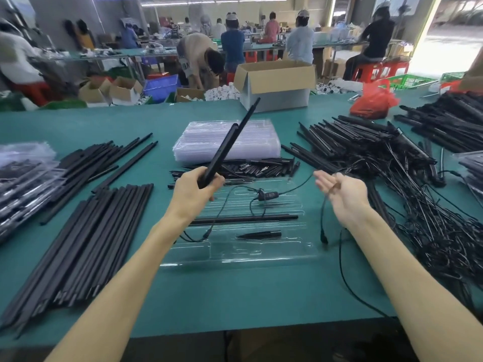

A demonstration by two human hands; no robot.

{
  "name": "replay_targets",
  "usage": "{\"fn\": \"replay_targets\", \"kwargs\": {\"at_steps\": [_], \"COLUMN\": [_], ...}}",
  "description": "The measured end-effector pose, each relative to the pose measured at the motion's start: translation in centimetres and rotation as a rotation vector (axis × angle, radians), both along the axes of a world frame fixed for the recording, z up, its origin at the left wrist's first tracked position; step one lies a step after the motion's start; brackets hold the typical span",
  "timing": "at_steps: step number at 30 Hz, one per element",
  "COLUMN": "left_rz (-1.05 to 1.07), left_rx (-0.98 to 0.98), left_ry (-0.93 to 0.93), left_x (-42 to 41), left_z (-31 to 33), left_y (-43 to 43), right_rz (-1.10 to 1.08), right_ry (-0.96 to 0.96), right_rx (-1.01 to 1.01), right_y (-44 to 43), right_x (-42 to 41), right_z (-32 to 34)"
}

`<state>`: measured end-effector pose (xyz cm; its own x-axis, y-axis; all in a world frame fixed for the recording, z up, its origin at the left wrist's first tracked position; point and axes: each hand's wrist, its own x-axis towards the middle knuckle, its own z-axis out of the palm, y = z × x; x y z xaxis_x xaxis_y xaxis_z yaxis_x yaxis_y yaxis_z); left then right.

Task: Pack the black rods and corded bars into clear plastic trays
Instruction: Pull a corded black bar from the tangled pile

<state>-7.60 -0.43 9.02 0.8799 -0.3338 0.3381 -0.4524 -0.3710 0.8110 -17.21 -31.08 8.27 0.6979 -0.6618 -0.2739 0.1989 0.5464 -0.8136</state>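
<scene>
My left hand (194, 189) grips the lower end of a black corded bar (224, 147) that slants up and away over the table. Its thin cord (290, 190) runs across to my right hand (339, 194), which is palm-up with fingers relaxed and the cord draped over it; a plug (324, 237) hangs below. Under both hands lies a clear plastic tray (261, 253) holding one black rod (245, 219), a short black spike (258, 235) and a cord with a small controller (266, 195).
Black rods (86, 246) lie in rows at left. A stack of clear trays (230, 142) sits behind short black spikes (251, 168). A tangled pile of corded bars (386, 163) fills the right. A cardboard box (274, 84) and red bag (372, 100) stand farther back; people work behind.
</scene>
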Motion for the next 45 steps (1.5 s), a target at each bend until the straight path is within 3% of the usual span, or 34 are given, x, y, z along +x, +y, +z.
{"fn": "replay_targets", "kwargs": {"at_steps": [3,5,6,8,11,15,17,20,24,27,30,34,36,42,45], "left_rz": [-0.031,-0.036,-0.055,-0.126,-0.246,-0.346,-0.366,-0.354,-0.315,-0.283,-0.247,-0.072,-0.067,-0.240,-0.254], "left_rx": [-0.017,0.004,0.009,0.002,-0.035,-0.214,-0.364,-0.581,-0.577,-0.527,-0.405,0.048,0.227,0.479,0.433], "left_ry": [0.004,-0.010,-0.015,-0.003,0.014,0.086,0.183,0.377,0.458,0.457,0.386,-0.053,-0.174,-0.214,-0.211], "left_x": [-0.3,-0.5,-0.7,-1.2,-2.3,-3.3,-3.5,-3.1,-2.1,-1.5,-0.8,-0.2,-0.3,-1.3,-1.3], "left_z": [0.0,0.1,0.3,0.7,1.8,2.9,3.2,3.2,2.3,1.8,1.8,1.3,0.8,-1.5,-2.3], "left_y": [-0.4,-0.8,-1.0,-1.5,-2.4,-2.9,-2.9,-2.6,-1.7,-1.0,-0.2,0.6,0.8,0.1,-0.1], "right_rz": [0.299,0.327,0.295,0.260,0.447,0.693,0.794,0.865,0.540,0.254,0.117,0.122,0.135,0.151,0.120], "right_ry": [0.436,0.681,0.687,0.515,0.248,0.202,0.211,0.142,0.264,0.445,0.546,0.697,0.732,0.638,0.555], "right_rx": [-0.552,-1.036,-1.258,-1.538,-1.643,-1.860,-1.885,-1.767,-1.736,-1.963,-1.982,-1.797,-1.712,-1.509,-1.400], "right_y": [0.9,2.0,2.9,5.3,8.9,13.0,14.2,14.8,14.0,12.3,9.7,6.1,5.0,3.5,2.8], "right_x": [-0.7,-1.0,-1.1,-1.3,-0.9,0.5,0.9,0.6,-0.1,0.0,0.2,0.0,-0.2,-1.3,-1.8], "right_z": [-1.1,-1.9,-2.1,-2.1,-2.1,-3.3,-4.2,-5.1,-5.0,-4.4,-3.7,-3.4,-3.3,-2.7,-2.2]}}
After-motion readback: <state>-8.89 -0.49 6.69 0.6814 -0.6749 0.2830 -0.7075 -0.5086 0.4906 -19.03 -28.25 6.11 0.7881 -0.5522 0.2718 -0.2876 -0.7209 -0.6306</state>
